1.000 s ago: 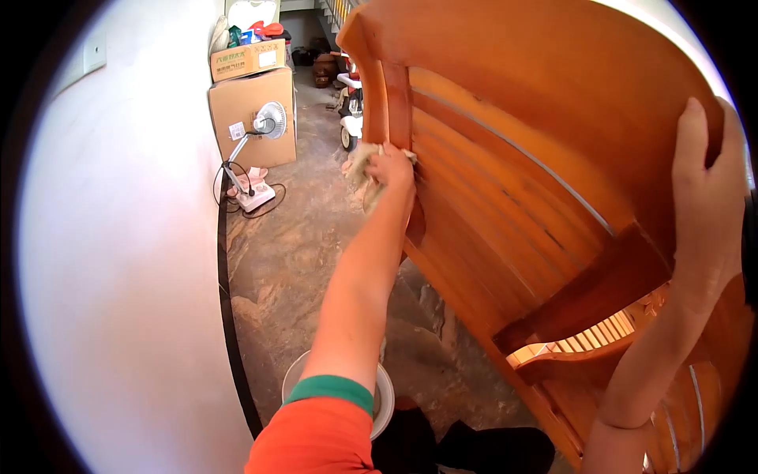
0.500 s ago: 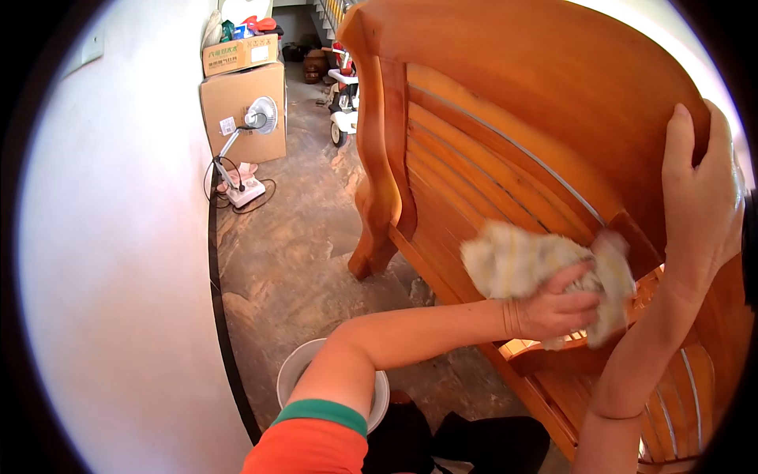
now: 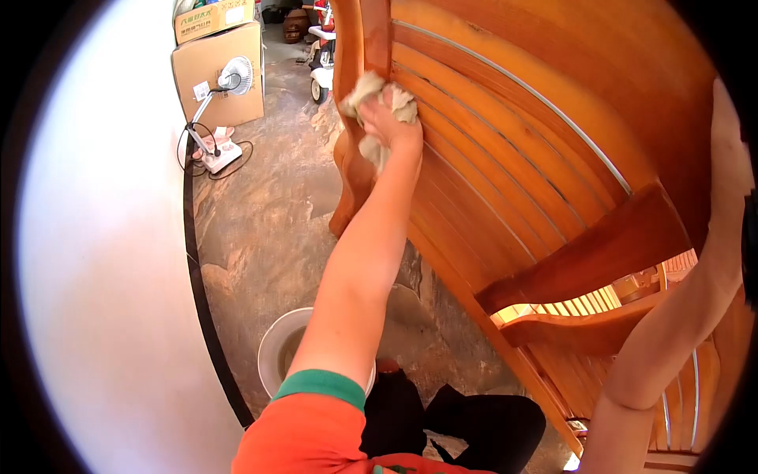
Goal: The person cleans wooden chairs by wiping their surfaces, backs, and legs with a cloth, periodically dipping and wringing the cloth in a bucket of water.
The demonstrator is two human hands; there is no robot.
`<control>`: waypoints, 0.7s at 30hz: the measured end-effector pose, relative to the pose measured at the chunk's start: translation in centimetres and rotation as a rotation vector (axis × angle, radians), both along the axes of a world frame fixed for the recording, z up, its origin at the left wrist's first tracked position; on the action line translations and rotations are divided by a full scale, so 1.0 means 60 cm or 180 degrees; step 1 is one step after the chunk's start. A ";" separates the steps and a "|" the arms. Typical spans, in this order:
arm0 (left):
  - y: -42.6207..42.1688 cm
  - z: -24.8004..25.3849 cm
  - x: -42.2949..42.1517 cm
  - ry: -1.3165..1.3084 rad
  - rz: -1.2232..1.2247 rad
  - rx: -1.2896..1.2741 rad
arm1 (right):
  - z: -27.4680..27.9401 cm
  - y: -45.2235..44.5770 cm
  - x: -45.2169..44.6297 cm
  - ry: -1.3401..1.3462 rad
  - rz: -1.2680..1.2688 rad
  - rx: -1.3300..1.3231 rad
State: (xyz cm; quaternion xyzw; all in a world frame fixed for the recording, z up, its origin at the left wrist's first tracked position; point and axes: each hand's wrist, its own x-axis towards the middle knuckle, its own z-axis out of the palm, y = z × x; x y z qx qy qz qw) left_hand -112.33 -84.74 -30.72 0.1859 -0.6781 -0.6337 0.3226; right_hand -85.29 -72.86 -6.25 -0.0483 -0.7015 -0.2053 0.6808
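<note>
My left hand [image 3: 384, 122] is closed on a crumpled pale cloth [image 3: 405, 104], pressed against the left end post of a varnished wooden bench [image 3: 505, 150]. The bench stands tilted, with slats and thin light strips along its panel. At the far right, my right hand [image 3: 728, 130] holds the bench near its curved upper edge. Its thumb lies against the wood, while the other fingers are lost in the dark rim of the view.
A white bucket [image 3: 272, 347] stands on the stone-patterned floor under my left arm. Further off are a small fan [image 3: 235, 77] with a power strip [image 3: 219, 156], stacked cardboard boxes [image 3: 229, 103] and a wheeled item [image 3: 321, 75]. A white wall [image 3: 103, 237] runs along the left.
My left hand has carried the cloth from the lower middle of the bench up and left to its end post. The view has shifted, and my right hand now sits nearer the edge.
</note>
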 end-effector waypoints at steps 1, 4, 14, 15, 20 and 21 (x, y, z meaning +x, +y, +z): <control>0.021 -0.077 -0.056 0.0840 -0.0441 0.1172 | 0.001 -0.001 0.002 0.0005 -0.0006 0.0014; 0.121 -0.107 0.015 0.1126 -0.0583 0.1902 | 0.005 0.002 0.010 0.0052 -0.0038 0.0048; 0.246 -0.076 0.368 0.2027 -0.0924 -0.1039 | -0.005 -0.022 0.040 -0.0113 -0.0159 0.0337; 0.231 -0.078 0.333 0.2170 -0.0751 -0.1178 | 0.004 -0.023 0.034 -0.0125 -0.0240 0.0124; 0.178 -0.079 0.117 0.1981 0.0184 0.1375 | 0.010 -0.076 -0.002 0.0269 0.0122 -0.0857; 0.145 -0.072 0.097 0.1311 -0.0418 0.2936 | 0.009 -0.076 -0.008 0.0336 0.0201 -0.0865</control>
